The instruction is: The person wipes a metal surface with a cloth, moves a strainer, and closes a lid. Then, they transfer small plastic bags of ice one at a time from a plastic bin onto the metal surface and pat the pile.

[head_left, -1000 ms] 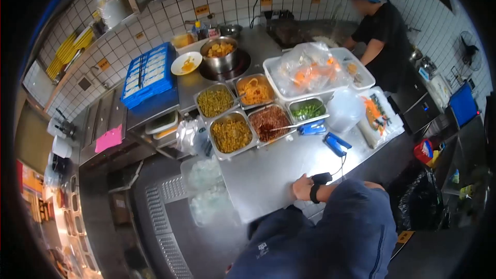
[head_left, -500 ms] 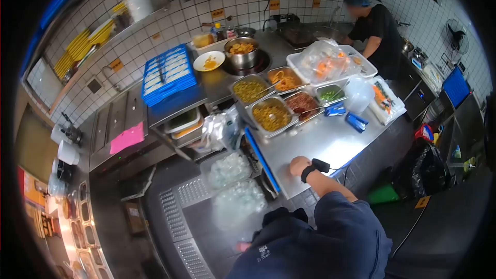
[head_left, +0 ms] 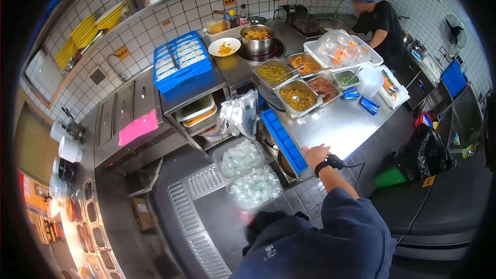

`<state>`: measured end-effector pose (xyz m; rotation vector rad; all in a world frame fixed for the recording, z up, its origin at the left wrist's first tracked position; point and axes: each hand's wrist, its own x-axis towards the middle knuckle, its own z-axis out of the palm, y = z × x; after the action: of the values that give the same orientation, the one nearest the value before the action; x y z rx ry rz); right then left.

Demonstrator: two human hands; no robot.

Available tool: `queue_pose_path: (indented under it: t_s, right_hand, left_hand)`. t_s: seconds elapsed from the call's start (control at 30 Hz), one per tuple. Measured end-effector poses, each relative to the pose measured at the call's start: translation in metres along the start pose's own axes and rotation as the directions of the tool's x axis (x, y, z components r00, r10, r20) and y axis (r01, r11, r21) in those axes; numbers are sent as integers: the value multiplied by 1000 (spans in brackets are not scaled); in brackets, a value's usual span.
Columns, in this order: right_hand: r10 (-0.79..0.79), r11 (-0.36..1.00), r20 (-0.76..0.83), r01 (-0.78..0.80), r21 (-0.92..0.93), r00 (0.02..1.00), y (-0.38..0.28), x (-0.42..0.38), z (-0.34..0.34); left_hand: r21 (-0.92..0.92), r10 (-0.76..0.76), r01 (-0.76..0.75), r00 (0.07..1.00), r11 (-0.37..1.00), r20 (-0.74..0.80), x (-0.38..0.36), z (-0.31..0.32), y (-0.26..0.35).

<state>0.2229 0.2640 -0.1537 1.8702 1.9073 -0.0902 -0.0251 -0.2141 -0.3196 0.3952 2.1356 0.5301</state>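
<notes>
My right hand (head_left: 316,153) lies flat, fingers spread, on the near corner of the steel worktable (head_left: 347,124) and holds nothing. A black band with a cable (head_left: 331,163) sits on its wrist. Just left of the hand, a long blue tray (head_left: 284,139) runs along the table's left edge. Farther up the table stand several steel pans of food (head_left: 297,97). My left hand is not visible; my dark blue top fills the bottom of the view.
Two clear tubs (head_left: 242,157) sit low to the left of the table, with plastic bags (head_left: 238,116) above them. A blue crate (head_left: 182,62) and a pot (head_left: 257,39) stand farther back. A co-worker (head_left: 380,20) works at the far counter. A black bin bag (head_left: 426,150) sits at right.
The view has pulled back and up from the table. My right hand has slid towards the table's near left corner, close to the blue tray.
</notes>
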Motion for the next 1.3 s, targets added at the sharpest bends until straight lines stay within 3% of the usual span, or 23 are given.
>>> queue_pose_path:
  t_s: [0.17, 0.27, 0.3, 0.43, 0.47, 0.53, 0.6, 0.67, 0.7, 0.73, 0.77, 0.87, 0.93, 0.97, 1.0, 1.03, 1.07, 1.1, 1.13, 1.2, 1.23, 1.27, 1.3]
  right_hand:
    - [38, 995, -51, -34, 95, 998, -16, -16, -40]
    - [163, 987, -144, -158, 43, 976, -31, -3, -32]
    - [159, 980, 39, -163, 116, 986, -30, 6, -38]
    - [361, 927, -148, -339, 158, 921, -46, 32, -21]
    - [339, 919, -15, -328, 220, 941, -45, 31, -36]
    - [423, 881, -12, -409, 237, 906, -48, 40, -32]
    - [488, 852, 4, -478, 213, 873, -50, 46, -34]
    - [535, 820, 15, -524, 229, 845, -56, 50, -32]
    - [554, 803, 18, -539, 253, 833, -56, 52, -30]
    - [574, 785, 20, -557, 272, 818, -56, 51, -28]
    - [579, 779, 39, -566, 270, 815, -57, 50, -26]
    - [515, 768, 188, -548, 331, 836, -52, 48, -42]
    - [531, 760, 164, -553, 342, 832, -49, 44, -54]
    - [502, 761, 168, -526, 381, 848, -46, 39, -54]
    - [472, 756, 180, -501, 421, 863, -44, 30, -48]
    - [539, 770, -36, -475, 425, 842, -37, 46, 0]
    - [558, 714, -31, -461, 528, 829, -32, 32, 15]
    - [578, 648, -28, -438, 623, 816, -30, 20, 26]
    - [596, 578, -30, -403, 710, 802, -32, 8, 33]
    - [670, 605, -272, -297, 739, 691, -69, -42, 29]
    - [606, 703, -368, -259, 662, 705, -87, -62, 40]
    - [527, 792, -461, -215, 572, 714, -104, -73, 45]
    - [485, 676, -249, -179, 715, 838, -123, -93, 25]
  left_hand:
    - [42, -9, 9, 1000, 999, -10, 19, -40, -13]
    - [94, 0, 1, 1000, 996, -6, 32, -68, -17]
    - [119, 5, -5, 1000, 993, -2, 37, -80, -16]
    - [264, 24, -26, 1000, 964, 12, 57, -139, -22]
    - [311, 45, -49, 999, 949, 21, 60, -159, -26]
    - [413, 118, -128, 992, 902, 50, 72, -202, -32]
    - [562, 308, -319, 944, 763, 118, 86, -253, -39]
    - [732, 561, -529, 791, 429, 242, 114, -302, -45]
    - [786, 673, -585, 665, 202, 323, 135, -326, -46]
    - [833, 652, -525, 696, 176, 301, 171, -343, -58]
    - [920, 374, -157, 927, 359, 12, 229, -348, -60]
    - [619, 324, -180, 937, 764, -128, 277, -335, -55]
    - [316, 247, -178, 949, 932, -194, 302, -326, -21]
    - [161, 200, -168, 956, 973, -214, 313, -332, -4]
    - [156, 183, -148, 953, 977, -241, 320, -340, 8]
    - [149, 166, -130, 949, 980, -268, 318, -338, 23]
    - [138, 147, -110, 944, 984, -296, 298, -337, 56]
    - [154, 163, -111, 909, 982, -384, 260, -341, 103]
    - [21, 174, -189, 851, 982, -495, 273, -344, 103]
    - [-219, 115, -356, 716, 908, -689, 300, -356, 95]
    - [99, 207, -197, 662, 975, -720, 302, -372, 104]
    - [218, 295, -201, 567, 955, -769, 319, -390, 95]
    - [271, 240, -23, 545, 962, -803, 321, -406, 109]
